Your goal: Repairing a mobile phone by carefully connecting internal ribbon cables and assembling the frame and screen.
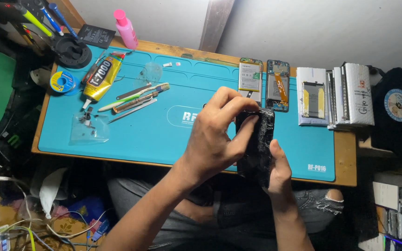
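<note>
Black and badly cracked, the phone point(256, 144) stands between my hands over the near edge of the blue mat point(164, 135), its long axis running twelve to six. My right hand point(279, 169) grips its lower end from five o'clock, while my left hand point(217, 139), nearer its top, pinches the upper edge from nine o'clock. Two opened phones point(262, 83) lie at twelve o'clock.

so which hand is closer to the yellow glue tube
Left. The left hand is above the mat's middle, well right of the glue tube; the right hand is farther right, at the table's near edge.
</note>
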